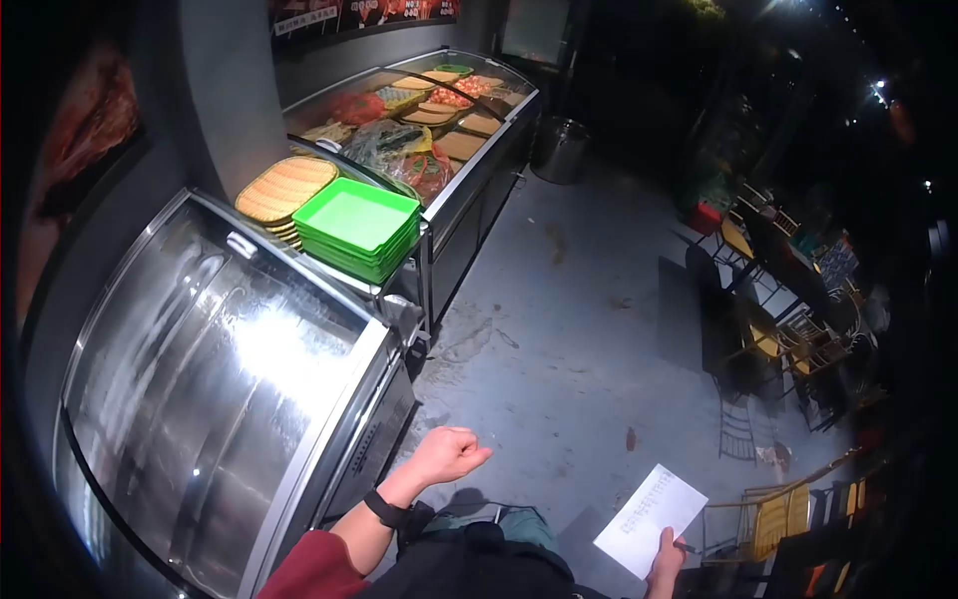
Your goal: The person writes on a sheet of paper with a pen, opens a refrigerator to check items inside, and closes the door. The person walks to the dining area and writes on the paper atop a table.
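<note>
My left hand (451, 455) is curled into a loose fist in front of my body, near the glass display case on the left, with nothing visible in it. A dark band circles that wrist. Low on the right, my right hand (667, 565) grips a white sheet of paper (654, 519) by its lower edge, thumb on top. Handwritten lines run across the upper part of the sheet, too small to read. A dark, thin pen-like stick (686, 546) pokes out beside the thumb.
A curved glass display case (200, 379) stands at left. Beyond it are stacked green trays (359, 218), woven trays (287, 190) and a long food cooler (469, 180). A metal bin (559, 150) stands farther back. Chairs (783, 519) and tables line the right side.
</note>
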Motion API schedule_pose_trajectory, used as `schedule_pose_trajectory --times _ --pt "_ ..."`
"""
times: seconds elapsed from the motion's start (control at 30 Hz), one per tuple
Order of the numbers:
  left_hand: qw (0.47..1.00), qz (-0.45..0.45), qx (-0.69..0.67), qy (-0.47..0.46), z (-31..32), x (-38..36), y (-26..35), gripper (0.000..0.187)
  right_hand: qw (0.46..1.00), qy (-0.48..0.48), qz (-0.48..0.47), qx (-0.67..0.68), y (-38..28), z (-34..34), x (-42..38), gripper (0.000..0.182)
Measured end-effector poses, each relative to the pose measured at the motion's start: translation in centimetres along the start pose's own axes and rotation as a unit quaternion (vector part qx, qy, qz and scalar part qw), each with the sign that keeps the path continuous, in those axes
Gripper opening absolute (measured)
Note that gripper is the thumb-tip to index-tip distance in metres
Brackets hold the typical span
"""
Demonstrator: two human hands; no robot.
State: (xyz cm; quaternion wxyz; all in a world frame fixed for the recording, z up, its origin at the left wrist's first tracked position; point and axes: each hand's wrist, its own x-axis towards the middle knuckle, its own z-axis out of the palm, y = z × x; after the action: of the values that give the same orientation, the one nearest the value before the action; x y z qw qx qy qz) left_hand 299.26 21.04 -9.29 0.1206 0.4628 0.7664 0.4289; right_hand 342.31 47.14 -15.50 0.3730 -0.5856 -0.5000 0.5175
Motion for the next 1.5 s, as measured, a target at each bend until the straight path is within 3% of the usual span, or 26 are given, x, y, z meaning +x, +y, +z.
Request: schedule_pose_trajectory --times 0.13,0.27,0.37,0.53,0.6,0.67,0.73,0.83,0.87,0.9,0.97,1.0,1.03,1.1,1.17,1.3,1.37,1.4,1.43,1.5 --pt "0.999 -0.039 -0.001 0.013 -0.8 6.3 -3.9 0.04 0.999 -0.038 0.026 -0.025 -1.1 6.1 6.0 0.023" --pt "0.989 -0.144 0.024 0.027 -2.5 12.3 -7.5 0.039 0.99 -0.132 0.004 -0.04 -3.5 16.3 16.3 0.027" --pt "0.962 -0.263 0.013 0.065 -4.3 17.6 -8.8 0.036 0.969 -0.198 -0.092 -0.112 -7.6 26.0 23.3 0.028" --pt "0.964 -0.216 0.047 0.152 -5.9 27.9 -11.8 0.036 0.912 -0.314 -0.21 -0.159 -15.2 42.0 32.8 0.025" --pt "0.951 -0.229 -0.031 0.204 -5.7 31.3 -13.9 0.034 0.891 -0.332 -0.22 -0.217 -16.7 47.2 36.6 0.023" --pt "0.95 -0.242 -0.022 0.195 -6.1 35.3 -15.4 0.032 0.863 -0.336 -0.235 -0.295 -17.1 51.4 40.8 0.024" --pt "0.951 -0.285 0.072 0.091 -7.2 39.6 -16.7 0.029 0.828 -0.305 -0.301 -0.361 -15.0 54.2 45.5 0.024" --pt "0.951 -0.287 0.113 -0.036 -7.7 45.5 -22.7 0.029 0.848 -0.251 -0.319 -0.341 -7.1 53.2 53.9 0.023" --pt "0.948 -0.269 0.145 -0.091 -7.9 47.8 -25.5 0.03 0.9 -0.246 -0.207 -0.293 -5.1 51.5 55.3 0.023" --pt "0.931 -0.306 0.154 -0.128 -8.4 50.4 -26.6 0.034 0.932 -0.181 -0.111 -0.295 -5.0 49.9 54.9 0.023" --pt "0.931 -0.303 0.149 -0.142 -8.9 54.4 -29.0 0.034 0.916 -0.091 0.027 -0.389 -0.7 43.8 57.1 0.028" --pt "0.931 -0.286 0.164 -0.156 -9.5 57.0 -30.1 0.034 0.83 -0.049 -0.095 -0.548 2.8 40.0 58.8 0.028" --pt "0.938 -0.279 0.143 -0.145 -10.3 59.6 -30.7 0.033 0.822 -0.028 -0.045 -0.567 2.5 39.2 58.0 0.027" --pt "0.944 -0.278 0.12 -0.129 -10.2 63.8 -33.4 0.033 0.856 -0.003 0.099 -0.508 -1.0 41.3 56.0 0.025" --pt "0.944 -0.291 0.104 -0.116 -10.7 66.7 -35.2 0.033 0.868 0.002 0.154 -0.472 -2.5 44.7 56.2 0.023" --pt "0.924 -0.35 0.059 -0.143 -8.3 67.3 -43.7 0.033 0.887 -0.025 0.17 -0.429 -3.8 53.4 60.7 0.02" --pt "0.879 -0.452 0.028 -0.148 -6.7 65.8 -47.7 0.039 0.897 -0.055 0.148 -0.412 -4.2 58.3 65.2 0.018" --pt "0.831 -0.525 0.036 -0.179 -6.2 65.2 -49.0 0.042 0.903 -0.076 0.129 -0.402 -4.4 61.3 67.9 0.018" --pt "0.842 -0.523 0.004 -0.136 -3.7 61.8 -52.8 0.036 0.91 -0.1 0.105 -0.387 -4.9 64.4 70.7 0.017" --pt "0.842 -0.437 0.187 -0.253 -1.0 57.0 -55.7 0.026 0.913 -0.17 0.041 -0.368 -7.8 71.6 77.9 0.017"
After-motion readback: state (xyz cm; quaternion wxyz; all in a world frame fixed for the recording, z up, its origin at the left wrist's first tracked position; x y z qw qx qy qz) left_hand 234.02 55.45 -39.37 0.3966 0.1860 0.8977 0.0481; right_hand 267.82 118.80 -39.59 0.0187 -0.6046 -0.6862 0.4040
